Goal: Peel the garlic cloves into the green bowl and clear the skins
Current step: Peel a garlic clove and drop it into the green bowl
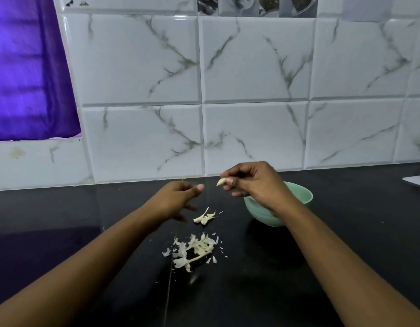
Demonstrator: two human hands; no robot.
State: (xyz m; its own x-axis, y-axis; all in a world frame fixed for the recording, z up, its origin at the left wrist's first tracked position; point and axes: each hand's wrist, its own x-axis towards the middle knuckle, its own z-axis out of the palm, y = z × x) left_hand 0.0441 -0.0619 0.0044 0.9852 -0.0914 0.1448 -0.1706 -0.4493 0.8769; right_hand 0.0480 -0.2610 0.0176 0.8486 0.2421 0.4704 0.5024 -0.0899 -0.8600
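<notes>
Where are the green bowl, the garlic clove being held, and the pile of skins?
green bowl (308,195), head view, right rim.
garlic clove (221,182), head view, pale exposed body.
pile of skins (197,245), head view, heap's middle.

A garlic clove (221,182) is held in the right hand (258,185) above the countertop (86,220), with a bowl (301,194) set just beneath and to the right of that hand. The left hand (178,199) is raised left of the clove, apart from it. Garlic pieces (204,218) are seen below, between the hands, and a heap of skins (197,250) nearer the person. A tiled wall (251,67) is seen behind.
</notes>
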